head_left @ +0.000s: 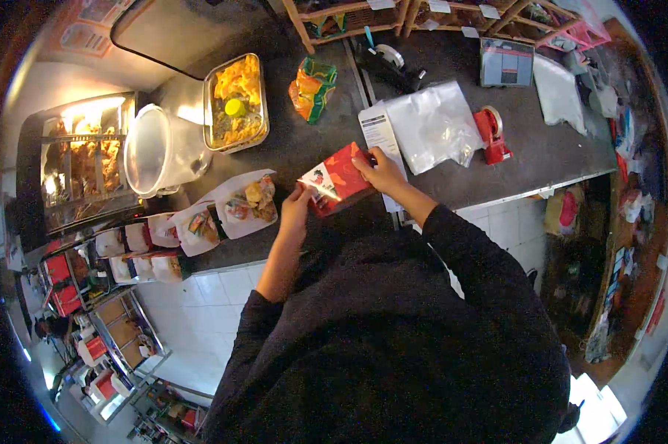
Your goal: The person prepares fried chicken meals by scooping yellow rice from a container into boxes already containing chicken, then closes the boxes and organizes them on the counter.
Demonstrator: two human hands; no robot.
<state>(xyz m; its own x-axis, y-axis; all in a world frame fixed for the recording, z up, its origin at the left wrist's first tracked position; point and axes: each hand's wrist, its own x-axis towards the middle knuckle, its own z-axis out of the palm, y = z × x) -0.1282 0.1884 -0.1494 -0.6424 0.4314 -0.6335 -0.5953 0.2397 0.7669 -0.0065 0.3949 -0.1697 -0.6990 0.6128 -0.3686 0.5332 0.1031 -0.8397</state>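
Note:
Over the dark counter I hold a red and white printed paper carton [340,176] with both hands. My left hand [295,209] pinches its near left corner. At the far right end, the fingers of my right hand [382,172] are closed on its edge. To the left of my left hand lies an open white carton [230,229] with wrapped packets and brown fried-looking pieces in it. Beside that one stands another open carton [198,231] with a wrapped packet inside. Several more white cartons [138,238] stand in rows farther left.
Behind the cartons are a clear plastic tub [149,152], a metal tray [263,133] of yellow food and a lit food cabinet [34,174]. An orange-green bag [313,89] lies at the back. Clear plastic bags [434,126] and a red tape dispenser [494,140] are to the right.

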